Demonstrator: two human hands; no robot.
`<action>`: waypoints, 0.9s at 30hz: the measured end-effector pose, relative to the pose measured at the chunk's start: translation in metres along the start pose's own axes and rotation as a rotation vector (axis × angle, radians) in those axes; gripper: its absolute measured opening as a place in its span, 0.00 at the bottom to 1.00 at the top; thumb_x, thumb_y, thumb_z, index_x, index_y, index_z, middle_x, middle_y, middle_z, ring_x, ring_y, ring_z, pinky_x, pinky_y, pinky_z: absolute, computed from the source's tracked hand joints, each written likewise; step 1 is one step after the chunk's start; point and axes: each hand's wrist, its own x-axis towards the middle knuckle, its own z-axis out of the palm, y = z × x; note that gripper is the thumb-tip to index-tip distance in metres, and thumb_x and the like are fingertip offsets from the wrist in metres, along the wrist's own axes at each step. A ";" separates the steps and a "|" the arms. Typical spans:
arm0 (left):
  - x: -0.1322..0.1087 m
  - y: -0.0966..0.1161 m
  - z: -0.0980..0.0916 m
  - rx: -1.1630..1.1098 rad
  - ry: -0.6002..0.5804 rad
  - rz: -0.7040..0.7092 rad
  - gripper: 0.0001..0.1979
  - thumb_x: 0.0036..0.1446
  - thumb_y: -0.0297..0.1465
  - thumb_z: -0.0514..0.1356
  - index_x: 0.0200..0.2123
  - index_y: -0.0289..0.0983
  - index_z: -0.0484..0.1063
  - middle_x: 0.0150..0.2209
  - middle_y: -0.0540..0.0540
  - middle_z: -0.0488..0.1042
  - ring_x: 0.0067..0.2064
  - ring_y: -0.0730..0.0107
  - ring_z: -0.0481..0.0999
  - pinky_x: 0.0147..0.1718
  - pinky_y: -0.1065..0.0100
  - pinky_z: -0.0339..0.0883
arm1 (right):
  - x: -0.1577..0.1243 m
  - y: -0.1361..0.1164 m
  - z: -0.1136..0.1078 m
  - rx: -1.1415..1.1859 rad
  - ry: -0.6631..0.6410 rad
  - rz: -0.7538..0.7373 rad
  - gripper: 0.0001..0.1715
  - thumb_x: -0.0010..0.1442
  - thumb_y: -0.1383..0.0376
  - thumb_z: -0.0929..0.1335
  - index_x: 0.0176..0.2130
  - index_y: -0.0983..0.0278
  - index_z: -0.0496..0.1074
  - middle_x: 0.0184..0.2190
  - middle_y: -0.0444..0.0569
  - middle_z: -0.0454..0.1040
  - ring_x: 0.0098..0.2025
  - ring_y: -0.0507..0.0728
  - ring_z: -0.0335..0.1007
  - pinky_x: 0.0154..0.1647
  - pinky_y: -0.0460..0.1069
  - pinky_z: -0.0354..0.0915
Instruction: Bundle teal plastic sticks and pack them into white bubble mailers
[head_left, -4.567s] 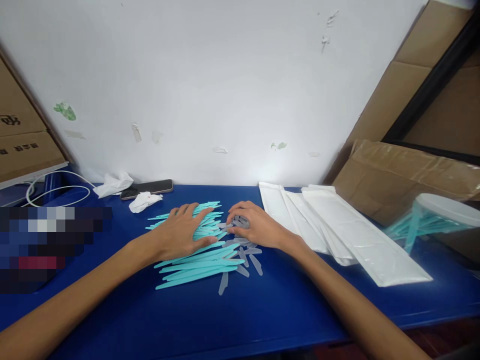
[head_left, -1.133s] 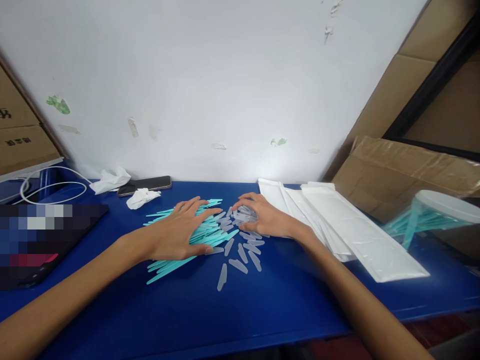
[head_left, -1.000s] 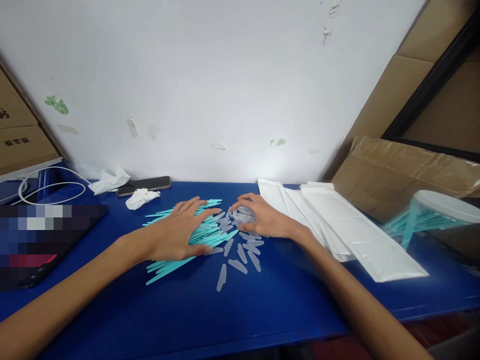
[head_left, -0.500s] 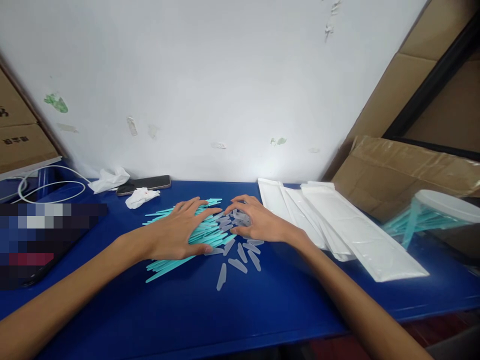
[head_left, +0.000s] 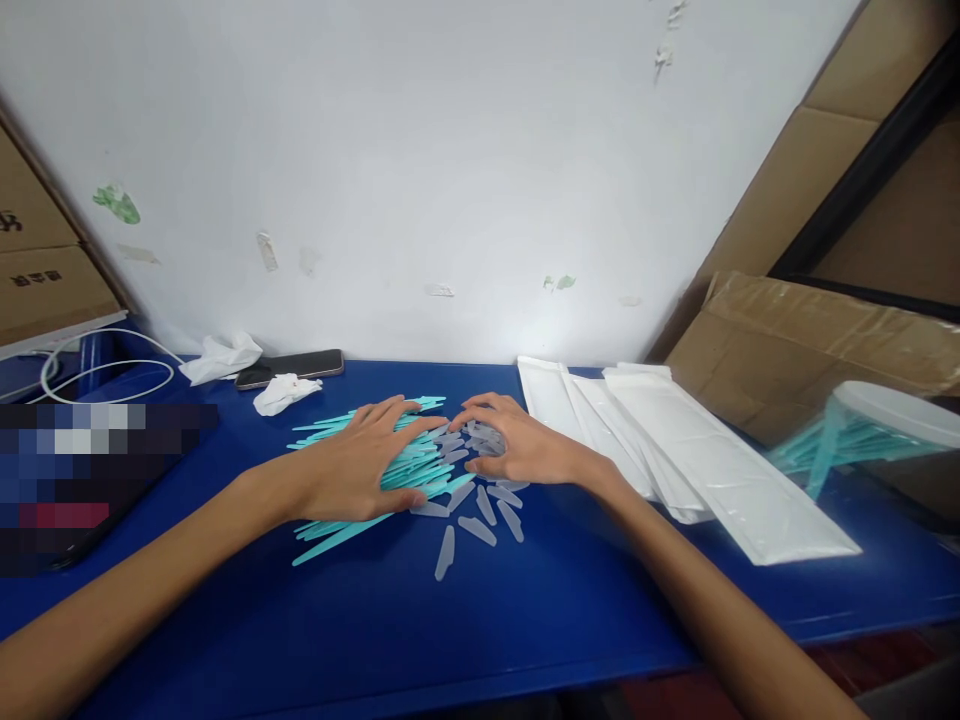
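A heap of thin turquoise sticks [head_left: 416, 462], shaped like eyebrow razors, lies on the blue table. My left hand [head_left: 349, 460] rests spread over this heap, palm down, its thumb stretched toward the loose caps. Beside the heap are several small translucent caps [head_left: 476, 530], some scattered toward the front, others piled up. Around the far side of that pile curves my right hand [head_left: 517, 440], with thumb and fingers apart and nothing gripped. Fingertips of both hands are close together at the back. The left palm hides part of the sticks.
White padded packets [head_left: 697, 450] lie stacked to the right. Behind them stand a cardboard box [head_left: 795, 350] and a clear tub [head_left: 832, 440] of turquoise sticks. On the left are crumpled tissues [head_left: 285, 393], a phone [head_left: 300, 367] and a white cable [head_left: 112, 362]. A white wall bounds the back.
Both hands keep nearly the same pose. A turquoise stick's end now reaches slightly farther right over the caps. The whole view has shifted very slightly.
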 end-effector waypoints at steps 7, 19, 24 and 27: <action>0.000 0.009 -0.004 -0.031 -0.027 -0.016 0.44 0.57 0.60 0.52 0.71 0.53 0.42 0.73 0.39 0.43 0.71 0.33 0.41 0.60 0.28 0.47 | -0.002 -0.001 -0.001 -0.002 0.007 -0.019 0.27 0.59 0.58 0.71 0.57 0.53 0.67 0.65 0.52 0.56 0.66 0.67 0.51 0.62 0.67 0.56; 0.006 0.012 0.013 0.021 0.049 -0.059 0.51 0.53 0.65 0.52 0.72 0.50 0.38 0.73 0.37 0.39 0.72 0.32 0.36 0.62 0.30 0.43 | -0.031 -0.039 -0.004 -0.076 0.318 -0.064 0.14 0.70 0.58 0.62 0.49 0.56 0.73 0.50 0.48 0.75 0.54 0.60 0.70 0.57 0.60 0.66; 0.007 0.016 0.023 0.048 0.174 0.015 0.42 0.60 0.58 0.52 0.71 0.46 0.46 0.71 0.34 0.47 0.71 0.32 0.39 0.62 0.31 0.45 | -0.072 -0.064 0.049 -0.145 0.205 -0.097 0.28 0.69 0.54 0.62 0.66 0.47 0.59 0.65 0.41 0.65 0.67 0.60 0.58 0.71 0.62 0.54; 0.004 0.015 0.016 0.019 0.167 0.068 0.35 0.64 0.49 0.53 0.70 0.48 0.48 0.71 0.37 0.48 0.71 0.34 0.40 0.63 0.32 0.47 | -0.081 -0.066 0.068 -0.138 0.080 -0.102 0.37 0.68 0.52 0.62 0.71 0.46 0.45 0.70 0.39 0.51 0.72 0.61 0.47 0.74 0.64 0.47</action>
